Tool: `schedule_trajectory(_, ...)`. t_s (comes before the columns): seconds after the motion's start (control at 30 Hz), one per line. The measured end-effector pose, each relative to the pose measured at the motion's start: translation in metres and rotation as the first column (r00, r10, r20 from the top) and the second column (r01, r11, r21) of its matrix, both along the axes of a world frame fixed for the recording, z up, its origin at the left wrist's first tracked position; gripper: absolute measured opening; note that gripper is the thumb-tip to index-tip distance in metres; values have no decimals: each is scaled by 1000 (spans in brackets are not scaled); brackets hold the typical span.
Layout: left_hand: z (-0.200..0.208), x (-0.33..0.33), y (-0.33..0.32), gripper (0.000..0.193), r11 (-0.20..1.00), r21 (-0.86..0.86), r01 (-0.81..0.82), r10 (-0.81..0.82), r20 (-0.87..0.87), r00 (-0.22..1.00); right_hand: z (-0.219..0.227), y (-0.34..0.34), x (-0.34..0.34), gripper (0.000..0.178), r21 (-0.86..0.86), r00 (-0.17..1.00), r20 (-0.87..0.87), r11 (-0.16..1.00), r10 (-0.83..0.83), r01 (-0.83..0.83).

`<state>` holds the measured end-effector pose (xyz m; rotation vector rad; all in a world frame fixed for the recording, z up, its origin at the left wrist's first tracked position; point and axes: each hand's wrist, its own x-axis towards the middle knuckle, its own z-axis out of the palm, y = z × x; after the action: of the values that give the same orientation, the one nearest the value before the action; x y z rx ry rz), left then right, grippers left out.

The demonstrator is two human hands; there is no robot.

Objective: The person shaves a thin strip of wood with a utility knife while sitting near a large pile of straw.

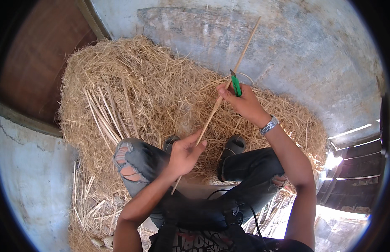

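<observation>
A long thin wooden stick (210, 115), perhaps bamboo, slants from between my knees up toward the far wall. My left hand (185, 152) holds its lower part, the thumb lying along it. Higher up, my right hand (241, 101) is closed around a green utility knife (236, 85) with its dark blade out, pointing away from me. The fingers and thumb of that same hand also touch the stick, and the blade is right beside it. A thin curled strip (246, 77) stands out near the blade. A metal-band watch is on my right wrist.
A heap of straw or shavings (153, 75) spreads ahead and around my feet. Several pale sticks (103, 115) lean on it by my left knee. A weathered wall (296, 46) rises beyond, with a brown panel (39, 63) at far left. A dark cable (254, 216) hangs near my lap.
</observation>
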<state>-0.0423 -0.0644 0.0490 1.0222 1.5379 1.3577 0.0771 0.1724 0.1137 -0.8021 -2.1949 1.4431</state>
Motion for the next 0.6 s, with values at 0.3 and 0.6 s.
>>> schedule_trajectory(0.3,7,-4,10,55,988,61,140,-152,498,854,13,-13,-4,35,-330,999,37,944,40,-25)
schedule_trajectory(0.6,41,-27,8,44,939,55,340,-298,624,722,9,-10,1,34,-438,979,-159,898,-126,44)
